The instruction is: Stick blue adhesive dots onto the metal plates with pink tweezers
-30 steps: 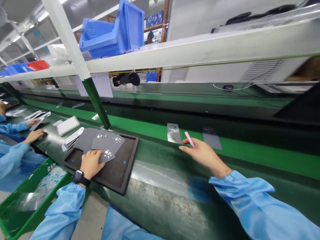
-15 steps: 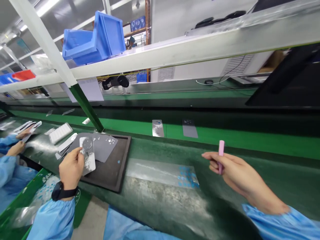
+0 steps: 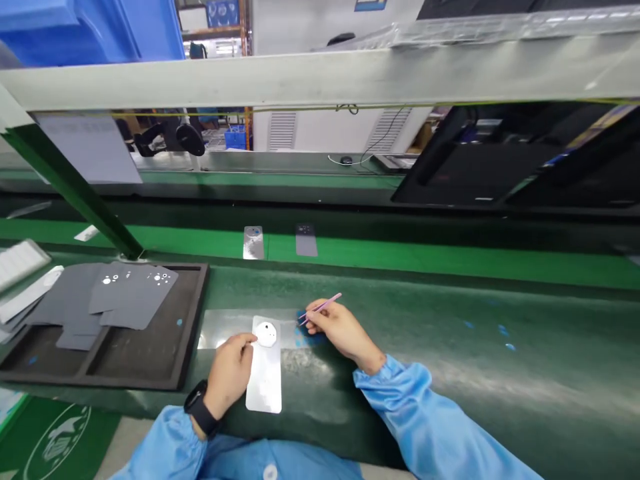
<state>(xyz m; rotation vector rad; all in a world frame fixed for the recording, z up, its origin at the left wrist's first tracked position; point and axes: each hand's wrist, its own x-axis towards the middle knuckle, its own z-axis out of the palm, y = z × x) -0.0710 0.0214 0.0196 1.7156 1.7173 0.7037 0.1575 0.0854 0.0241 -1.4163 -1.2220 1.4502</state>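
My left hand (image 3: 231,375), with a black watch at the wrist, pinches the left edge of a shiny silver phone back panel (image 3: 265,380). That panel has a round white camera area near its top and lies over a clear plastic sheet (image 3: 220,327) on the bench. My right hand (image 3: 343,328) is closed around pink tweezers (image 3: 327,302). Their tips reach down to small blue stickers (image 3: 309,340) at the sheet's right end. Whether the tips grip a sticker is too small to tell.
At left, a black divided tray (image 3: 193,320) carries several grey phone panels (image 3: 133,300). A silver panel (image 3: 253,243) and a grey panel (image 3: 307,241) lie on the green strip behind. A green post (image 3: 75,187) rises at left. Several blue bits (image 3: 503,330) dot the bench at right.
My left hand has brought the silver panel from above the tray to the bench before me. My right hand has moved left with the tweezers, down to the blue stickers. The view has turned right.
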